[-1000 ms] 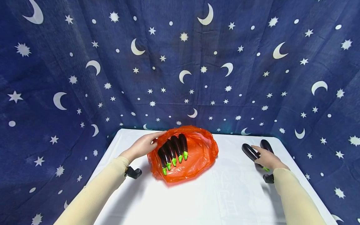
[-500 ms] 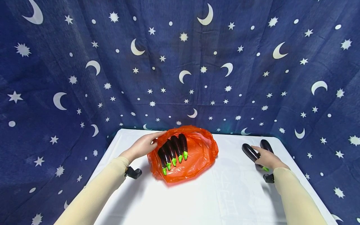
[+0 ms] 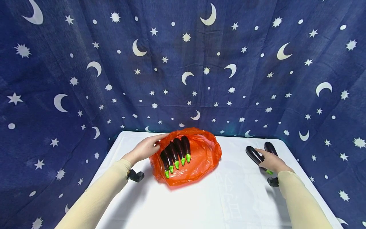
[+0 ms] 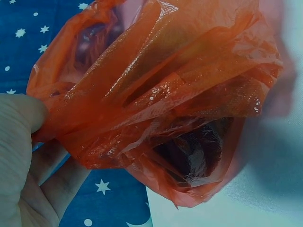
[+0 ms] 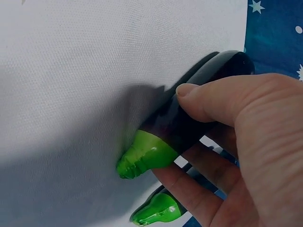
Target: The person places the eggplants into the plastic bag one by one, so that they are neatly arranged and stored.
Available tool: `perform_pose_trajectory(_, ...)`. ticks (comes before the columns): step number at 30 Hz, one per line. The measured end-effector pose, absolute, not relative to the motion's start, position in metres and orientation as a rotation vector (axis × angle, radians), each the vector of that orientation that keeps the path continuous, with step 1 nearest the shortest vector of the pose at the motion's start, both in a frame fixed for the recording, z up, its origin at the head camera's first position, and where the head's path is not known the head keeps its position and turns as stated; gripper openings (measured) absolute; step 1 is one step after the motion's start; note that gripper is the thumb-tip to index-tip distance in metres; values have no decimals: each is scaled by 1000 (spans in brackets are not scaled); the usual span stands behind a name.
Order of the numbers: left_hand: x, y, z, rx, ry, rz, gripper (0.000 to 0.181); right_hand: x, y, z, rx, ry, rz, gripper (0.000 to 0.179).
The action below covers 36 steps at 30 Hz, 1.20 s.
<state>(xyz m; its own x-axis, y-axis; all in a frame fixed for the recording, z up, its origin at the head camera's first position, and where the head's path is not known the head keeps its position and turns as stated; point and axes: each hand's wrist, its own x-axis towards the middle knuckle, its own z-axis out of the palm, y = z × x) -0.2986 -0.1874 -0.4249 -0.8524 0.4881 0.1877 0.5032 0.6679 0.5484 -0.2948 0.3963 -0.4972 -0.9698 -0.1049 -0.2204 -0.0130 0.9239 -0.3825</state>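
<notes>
Left hand point(image 3: 144, 147), red bag point(image 3: 198, 168), right hand point(image 3: 272, 161): one white table point(image 3: 186, 206).
Left hand's fingers pinch the bag's left rim; five eggplants point(image 3: 174, 155), dark with green ends, lie side by side inside. Right hand's fingers grip a sixth eggplant point(image 3: 253, 154) at the table's right side; a seventh eggplant point(image 3: 270, 148) lies just beside, farther right.

Legible text: none. The white textured tabletop point(image 3: 200, 206), right of centre in the head view, bears faint grey character-like marks point(image 3: 235, 208) arranged in a column toward the near edge (too pale to decipher; the script cannot be determined). The dark-blue fabric backdrop point(image 3: 168, 76) carries printed pictorial signs only: pale crescents point(image 3: 213, 16), pale pointed stars point(image 3: 186, 37) and pale round dots point(image 3: 172, 24). Stars and dots of this pattern also appear in both wrist views.
</notes>
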Motion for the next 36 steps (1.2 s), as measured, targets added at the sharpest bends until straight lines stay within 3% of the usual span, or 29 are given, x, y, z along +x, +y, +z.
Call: perform_pose_trajectory(36,-298,-182,-425,-869,-2843,-909,66,-291,391,-507,-66,2935,-484,82)
